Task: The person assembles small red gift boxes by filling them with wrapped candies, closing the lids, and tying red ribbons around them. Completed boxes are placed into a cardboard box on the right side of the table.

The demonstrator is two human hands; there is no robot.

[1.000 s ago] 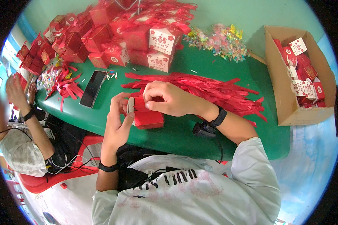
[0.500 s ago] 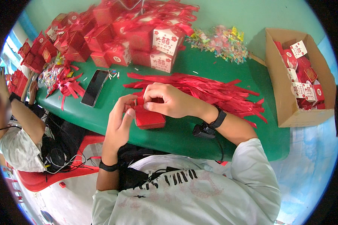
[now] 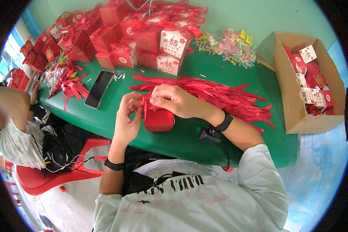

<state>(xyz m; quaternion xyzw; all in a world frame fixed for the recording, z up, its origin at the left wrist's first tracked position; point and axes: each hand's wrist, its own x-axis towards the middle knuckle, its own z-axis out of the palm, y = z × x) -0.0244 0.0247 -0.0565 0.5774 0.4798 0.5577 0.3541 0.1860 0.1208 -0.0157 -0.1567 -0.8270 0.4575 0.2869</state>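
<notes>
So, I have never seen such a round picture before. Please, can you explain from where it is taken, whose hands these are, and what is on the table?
The picture comes from a wide fisheye camera worn on a person's head, looking down, so straight edges bend near the rim. The two bare arms from below are that person's own. The left hand and right hand together hold a small red box at its top. On the green table lie red ribbons, a black phone, a pile of finished red boxes and wrapped candies. A cardboard carton at the right holds more boxes. Another person sits at the left.
</notes>
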